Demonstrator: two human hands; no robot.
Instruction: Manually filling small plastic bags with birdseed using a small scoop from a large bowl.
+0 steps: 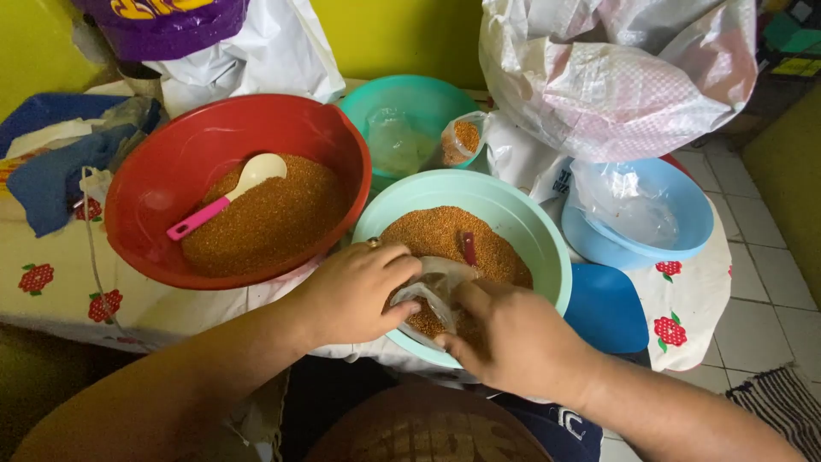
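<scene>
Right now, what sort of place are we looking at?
Probably a home kitchen or small food-packing corner: a table under a flowered cloth, a red bowl and a mint bowl of brown grain, and a tiled floor.

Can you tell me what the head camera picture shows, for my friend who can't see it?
Two hands, the left hand and right hand, hold a small clear plastic bag of orange-brown grains over a mint-green bowl full of the same grains. Beside it sits a red bowl of grains with a pink-handled spoon, on a flowered cloth.
</scene>
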